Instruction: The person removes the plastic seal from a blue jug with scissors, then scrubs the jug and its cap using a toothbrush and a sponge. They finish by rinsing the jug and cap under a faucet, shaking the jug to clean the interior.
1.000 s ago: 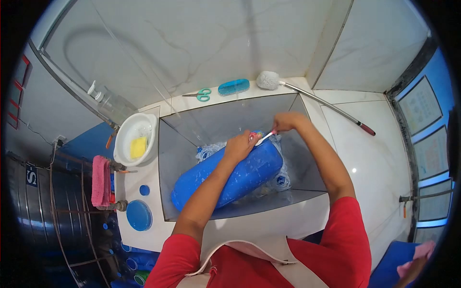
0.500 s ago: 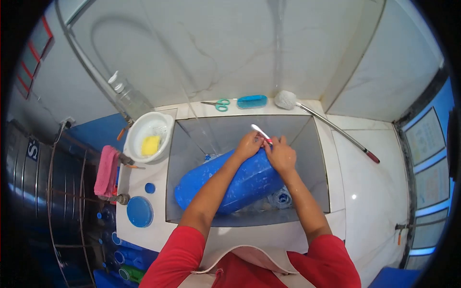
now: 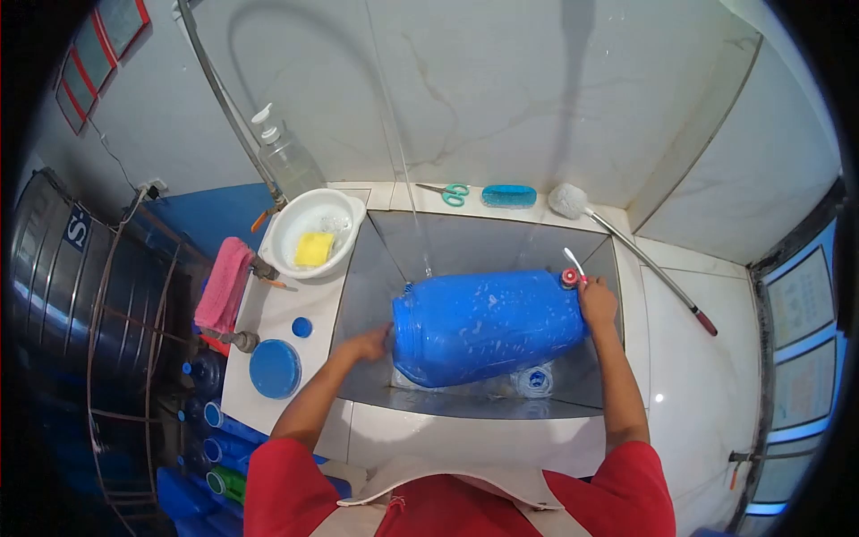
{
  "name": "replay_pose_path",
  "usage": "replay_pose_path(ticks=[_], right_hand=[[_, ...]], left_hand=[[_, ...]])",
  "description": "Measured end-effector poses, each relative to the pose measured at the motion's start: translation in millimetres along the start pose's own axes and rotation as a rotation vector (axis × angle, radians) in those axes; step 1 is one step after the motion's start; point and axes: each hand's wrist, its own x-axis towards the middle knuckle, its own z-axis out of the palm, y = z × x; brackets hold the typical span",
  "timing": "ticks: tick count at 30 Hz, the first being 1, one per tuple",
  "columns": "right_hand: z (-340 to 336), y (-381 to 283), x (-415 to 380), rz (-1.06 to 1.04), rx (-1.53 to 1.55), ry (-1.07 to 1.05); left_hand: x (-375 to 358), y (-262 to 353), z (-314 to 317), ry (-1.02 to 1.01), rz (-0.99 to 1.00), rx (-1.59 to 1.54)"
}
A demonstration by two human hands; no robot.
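A blue plastic water container (image 3: pixel 488 327) lies on its side in the grey sink (image 3: pixel 362 291). At its left end, my left hand (image 3: pixel 369 345) grips the rim, its fingertips partly hidden. My right hand (image 3: pixel 598 302) is closed around a toothbrush (image 3: pixel 574 260), white head pointing up, and rests against the container's right end. Just left of that hand is the container's small red tap fitting (image 3: pixel 569 278). Below the container, a clear item with a blue centre (image 3: pixel 535 381) sits on the sink floor.
On the left counter stand a white basin (image 3: pixel 279 242) with a yellow sponge (image 3: pixel 314 250), a large blue lid (image 3: pixel 275 369) and a small blue cap (image 3: pixel 301 328). Along the back ledge lie scissors (image 3: pixel 455 194), a blue brush (image 3: pixel 509 196) and a long-handled brush (image 3: pixel 567 201). A pump bottle (image 3: pixel 288 161) stands behind the basin.
The container has turned from a slant to nearly level and shifted right. My left hand has moved from its upper right end to its left end; my right hand has moved right with the toothbrush.
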Motion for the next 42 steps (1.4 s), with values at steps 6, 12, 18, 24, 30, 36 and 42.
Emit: replay_pose_path(ticks=[6,12,18,24,30,36,42], right_hand=[[6.8,4.8,5.4,0.000,0.005,-0.004],[-42.4,-28.6,11.2,-0.012,0.399,-0.103],[-41.7,-97.2,76.4,-0.567,0.619,-0.175],[-21.3,-212.5,137.1,-0.711,0.589,-0.148],[11.5,-262.2,145.5,-0.816,0.268,0.197],[-71.7,-266.2,69.3,-0.748,0.556,-0.383],[-64.9,-224.5,30.7,-0.813,0.391,-0.029]], left_hand=[[16.7,34.5,18.9,0.014,-0.038,-0.414],[-16.9,147.3,-9.7,0.284,0.058,-0.414],[-47.4,184.2,-51.6,0.370,0.012,-0.362],[-32.9,164.6,-30.7,0.371,-0.015,-0.222],[-18.6,156.9,-35.0,0.410,-0.100,-0.161],[8.1,148.2,-34.9,0.614,-0.038,-0.094],[-4.3,123.4,-171.3,1.051,-0.101,-0.124]])
